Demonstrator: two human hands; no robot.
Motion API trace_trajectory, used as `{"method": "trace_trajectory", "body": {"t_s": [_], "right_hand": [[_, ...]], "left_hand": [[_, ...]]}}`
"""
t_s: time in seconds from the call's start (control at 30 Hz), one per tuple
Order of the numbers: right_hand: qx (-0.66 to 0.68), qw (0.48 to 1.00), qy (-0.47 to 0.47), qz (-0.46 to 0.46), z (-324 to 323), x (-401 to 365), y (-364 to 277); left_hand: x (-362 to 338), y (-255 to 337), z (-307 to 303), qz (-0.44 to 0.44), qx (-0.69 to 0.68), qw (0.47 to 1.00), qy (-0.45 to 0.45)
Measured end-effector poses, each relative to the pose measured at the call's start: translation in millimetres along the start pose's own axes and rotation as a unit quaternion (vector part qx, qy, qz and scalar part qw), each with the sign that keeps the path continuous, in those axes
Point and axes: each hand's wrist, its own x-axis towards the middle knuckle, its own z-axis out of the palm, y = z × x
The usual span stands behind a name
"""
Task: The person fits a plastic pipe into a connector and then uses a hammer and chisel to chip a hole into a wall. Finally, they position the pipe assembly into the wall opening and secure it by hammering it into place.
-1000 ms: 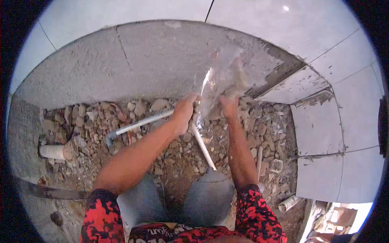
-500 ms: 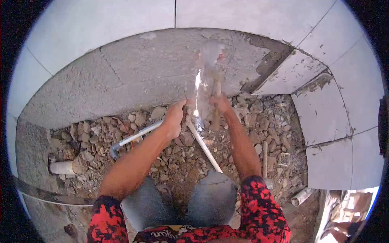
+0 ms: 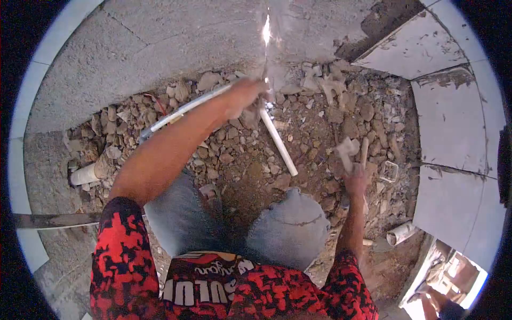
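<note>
My left hand (image 3: 245, 96) reaches to the top end of a white pipe (image 3: 278, 143) that lies slanting on the rubble, close to the foot of the grey wall. Its fingers are blurred, so their hold cannot be made out. My right hand (image 3: 356, 178) is low on the right, with its fingers closed round the handle of a hammer-like tool (image 3: 348, 149), whose pale head is blurred. A longer pale pipe with a grey elbow (image 3: 178, 113) runs past my left forearm.
Rubble (image 3: 229, 154) covers the ground. White tiles (image 3: 453, 122) line the right side. A short pipe stub (image 3: 84, 175) sticks out at left, another (image 3: 402, 233) at lower right. A small clear square container (image 3: 389, 171) lies on the right. Another person's arm (image 3: 434, 301) shows at lower right.
My right hand has moved from the wall down to the right, with the tool. My left hand has shifted slightly up and right. The view has tilted downward.
</note>
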Motion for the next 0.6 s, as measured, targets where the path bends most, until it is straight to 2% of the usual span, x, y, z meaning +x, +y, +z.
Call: {"method": "trace_trajectory", "body": {"t_s": [0.03,0.07,0.1,0.13,0.17,0.2,0.23,0.27,0.3,0.33,0.37,0.4,0.43,0.5,0.53,0.57,0.6], "right_hand": [[-0.021,0.993,0.096,-0.061,2.1,-1.8,6.3],[-0.04,0.973,0.192,-0.119,5.8,0.4,8.2],[-0.031,0.974,0.192,-0.12,18.2,5.6,5.8],[0.032,0.964,0.188,-0.186,36.4,11.4,-0.7],[0.092,0.945,0.186,-0.252,47.9,16.2,-12.3],[0.139,0.939,0.139,-0.281,49.2,10.2,-41.0],[0.186,0.928,0.091,-0.31,50.8,0.9,-72.8],[0.153,0.931,0.098,-0.318,74.3,-0.3,-85.2],[0.121,0.931,0.108,-0.326,97.9,-0.1,-95.4],[0.128,0.929,0.112,-0.33,105.1,-3.9,-107.7],[0.129,0.957,-0.004,-0.261,109.8,-5.0,-120.5],[0.13,0.967,-0.116,-0.187,111.7,-0.7,-129.4],[0.14,0.967,-0.105,-0.187,121.7,4.6,-128.4],[0.027,0.963,-0.056,-0.26,146.8,16.1,-123.1],[0.091,0.968,-0.045,-0.229,138.2,13.0,-129.1],[0.098,0.967,-0.037,-0.231,134.3,13.9,-132.8],[0.099,0.971,-0.024,-0.214,132.1,13.3,-134.5]], "left_hand": [[8.0,-10.3,-0.4,0.06,0.087,0.994,-0.041],[-13.6,2.6,10.2,-0.016,0.123,0.991,-0.054],[-14.8,-11.6,15.2,-0.068,0.106,0.988,-0.092],[-11.5,-36.1,20.9,-0.119,0.086,0.98,-0.131],[-12.6,-61.2,24.7,-0.123,0.165,0.967,-0.151],[-13.9,-89.4,26.6,-0.125,0.242,0.947,-0.169],[-9.9,-117.8,27.3,0.024,0.489,0.817,-0.304],[-5.8,-146.6,25.0,0.166,0.68,0.588,-0.404],[-7.7,-185.4,19.2,0.123,0.625,0.649,-0.416],[-19.7,-196.9,21.7,0.152,0.597,0.665,-0.423],[-31.4,-208.3,24.1,0.18,0.569,0.678,-0.43],[-31.7,-230.2,24.7,0.216,0.6,0.637,-0.433],[-31.4,-253.2,25.0,0.252,0.629,0.594,-0.433],[-26.6,-297.2,23.6,0.093,0.638,0.656,-0.392],[-31.8,-283.6,27.3,0.025,0.611,0.701,-0.368],[-37.3,-269.2,31.2,-0.038,0.579,0.742,-0.335],[-45.6,-257.4,33.4,-0.133,0.49,0.807,-0.302]]}}
